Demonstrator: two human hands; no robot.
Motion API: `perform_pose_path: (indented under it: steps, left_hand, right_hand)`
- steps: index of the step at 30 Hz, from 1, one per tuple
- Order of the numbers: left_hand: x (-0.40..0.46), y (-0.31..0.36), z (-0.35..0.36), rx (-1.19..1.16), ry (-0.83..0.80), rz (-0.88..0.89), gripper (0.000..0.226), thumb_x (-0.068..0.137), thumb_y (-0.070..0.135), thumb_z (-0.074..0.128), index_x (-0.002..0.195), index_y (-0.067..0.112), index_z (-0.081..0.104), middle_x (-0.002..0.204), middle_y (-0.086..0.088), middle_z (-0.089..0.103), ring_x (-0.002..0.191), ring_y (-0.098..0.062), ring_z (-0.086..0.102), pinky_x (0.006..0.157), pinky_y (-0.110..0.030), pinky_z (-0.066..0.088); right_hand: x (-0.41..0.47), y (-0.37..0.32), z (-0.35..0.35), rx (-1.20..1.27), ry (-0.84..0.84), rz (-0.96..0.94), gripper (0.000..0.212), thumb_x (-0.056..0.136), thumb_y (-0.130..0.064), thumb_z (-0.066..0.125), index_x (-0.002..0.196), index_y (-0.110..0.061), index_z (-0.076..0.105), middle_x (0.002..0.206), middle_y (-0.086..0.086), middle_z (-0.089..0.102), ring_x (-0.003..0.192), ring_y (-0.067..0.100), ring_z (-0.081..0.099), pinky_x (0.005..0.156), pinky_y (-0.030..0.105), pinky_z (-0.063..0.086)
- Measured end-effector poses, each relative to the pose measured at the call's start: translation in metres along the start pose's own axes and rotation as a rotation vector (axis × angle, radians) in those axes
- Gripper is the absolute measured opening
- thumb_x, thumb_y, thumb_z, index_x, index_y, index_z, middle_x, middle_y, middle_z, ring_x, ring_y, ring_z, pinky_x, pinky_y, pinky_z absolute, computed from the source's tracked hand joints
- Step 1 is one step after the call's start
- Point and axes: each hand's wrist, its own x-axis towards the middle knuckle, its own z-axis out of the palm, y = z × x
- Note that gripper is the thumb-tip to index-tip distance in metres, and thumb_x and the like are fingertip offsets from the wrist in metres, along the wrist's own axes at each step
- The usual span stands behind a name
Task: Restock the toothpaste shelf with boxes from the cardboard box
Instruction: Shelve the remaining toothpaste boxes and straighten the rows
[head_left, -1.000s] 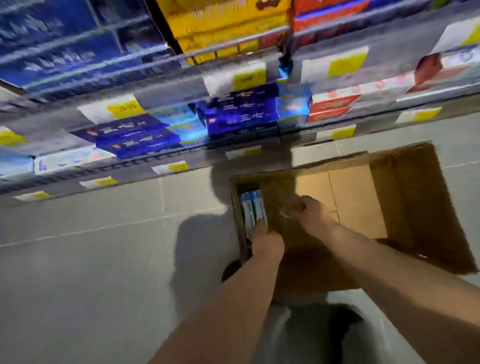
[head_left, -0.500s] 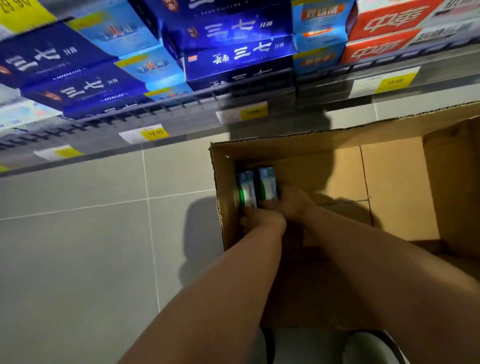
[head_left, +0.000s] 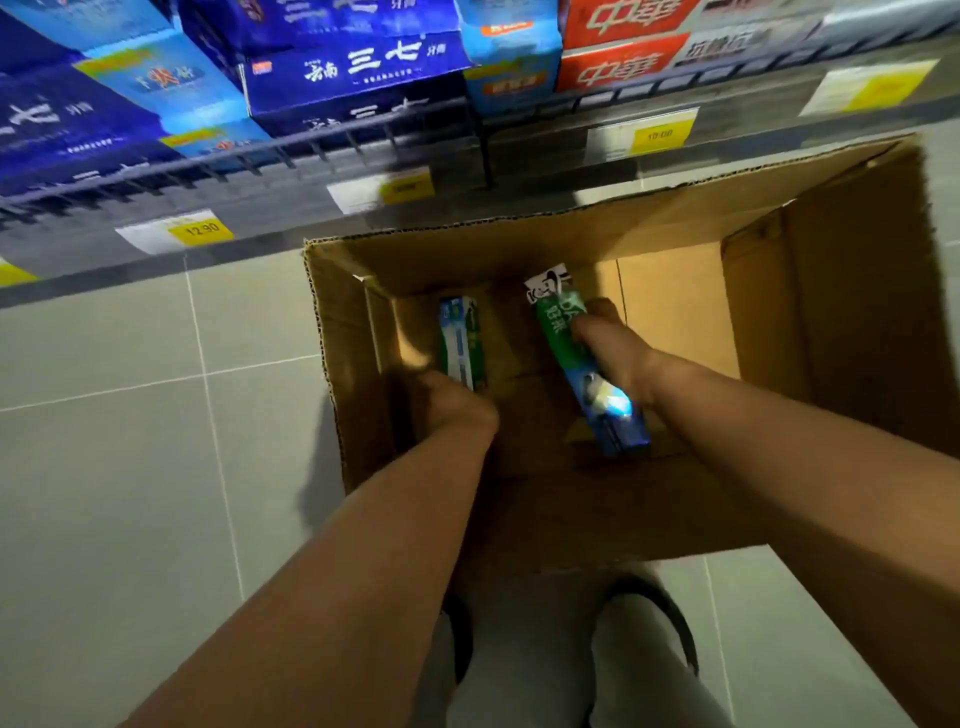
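Toothpaste box (head_left: 582, 364) clasped in right grip (head_left: 618, 353) (left grip (head_left: 452, 402) on another, hold unclear).

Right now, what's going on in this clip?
A person is bent over an open cardboard box on the floor below the toothpaste shelf. The right hand grips a green toothpaste box, tilted and partly raised. The left hand is at a second green toothpaste box standing by the left wall; its grip cannot be made out. Neither box has reached the shelf yet.
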Motion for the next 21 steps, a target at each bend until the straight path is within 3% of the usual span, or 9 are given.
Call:
perform_pose_path:
  steps: [4, 7, 9, 12, 14, 18, 21]
  left_hand:
    - [-0.065, 0.025, -0.035, -0.043, -0.103, 0.023, 0.057, 0.091, 0.021, 0.058, 0.136, 0.004, 0.027, 0.126, -0.015, 0.05, 0.112, -0.03, 0.055, 0.087, -0.033, 0.046]
    - [-0.128, 0.051, -0.076, -0.121, -0.146, 0.052, 0.056, 0.089, 0.025, 0.062, 0.131, 0.004, 0.03, 0.117, -0.015, 0.052, 0.099, -0.026, 0.056, 0.078, -0.03, 0.046]
    - [-0.182, 0.066, -0.112, -0.171, -0.152, 0.059, 0.058, 0.086, 0.027, 0.065, 0.128, 0.005, 0.031, 0.11, -0.011, 0.051, 0.102, -0.027, 0.058, 0.08, -0.035, 0.051]
    - [-0.263, 0.08, -0.166, -0.299, -0.164, 0.114, 0.06, 0.083, 0.027, 0.069, 0.125, 0.001, 0.034, 0.117, -0.014, 0.055, 0.106, -0.032, 0.059, 0.088, -0.044, 0.053]
    - [-0.314, 0.085, -0.208, -0.4, -0.121, 0.134, 0.057, 0.081, 0.028, 0.069, 0.12, 0.0, 0.037, 0.112, -0.014, 0.055, 0.102, -0.031, 0.06, 0.088, -0.043, 0.054]
    - [-0.395, 0.091, -0.296, -0.609, -0.075, 0.149, 0.048, 0.058, 0.039, 0.071, 0.09, 0.011, 0.049, 0.102, -0.02, 0.066, 0.089, -0.033, 0.068, 0.081, -0.048, 0.057]
    - [-0.444, 0.087, -0.367, -0.76, -0.06, 0.191, 0.056, 0.063, 0.031, 0.073, 0.107, 0.006, 0.049, 0.103, -0.02, 0.066, 0.082, -0.03, 0.068, 0.076, -0.042, 0.057]
  right_hand:
    - [-0.064, -0.024, -0.019, 0.115, -0.016, 0.086, 0.027, 0.089, -0.021, 0.043, 0.111, -0.009, 0.032, 0.082, 0.009, 0.045, 0.068, 0.02, 0.049, 0.059, 0.028, 0.041]
    - [-0.136, -0.063, -0.032, 0.145, -0.122, 0.122, 0.03, 0.088, -0.033, 0.045, 0.106, -0.009, 0.047, 0.083, 0.014, 0.056, 0.061, 0.022, 0.056, 0.058, 0.026, 0.047]
    - [-0.189, -0.096, -0.043, 0.149, -0.142, 0.123, 0.028, 0.09, -0.037, 0.045, 0.085, -0.011, 0.056, 0.067, 0.01, 0.063, 0.052, 0.02, 0.059, 0.054, 0.024, 0.05]
    - [-0.27, -0.145, -0.048, 0.148, -0.15, 0.105, 0.032, 0.09, -0.04, 0.048, 0.077, -0.013, 0.058, 0.053, 0.005, 0.066, 0.043, 0.017, 0.061, 0.047, 0.022, 0.051]
    - [-0.325, -0.178, -0.046, 0.071, -0.154, 0.088, 0.034, 0.09, -0.042, 0.05, 0.075, -0.013, 0.058, 0.052, 0.005, 0.066, 0.043, 0.018, 0.06, 0.05, 0.024, 0.052]
    - [-0.42, -0.244, -0.032, -0.058, -0.151, -0.005, 0.037, 0.088, -0.046, 0.052, 0.072, -0.013, 0.057, 0.06, 0.009, 0.062, 0.044, 0.02, 0.056, 0.053, 0.028, 0.048]
    - [-0.482, -0.288, -0.008, -0.173, -0.237, -0.1, 0.03, 0.086, -0.041, 0.058, 0.076, -0.012, 0.055, 0.062, 0.009, 0.059, 0.042, 0.019, 0.056, 0.048, 0.025, 0.046]
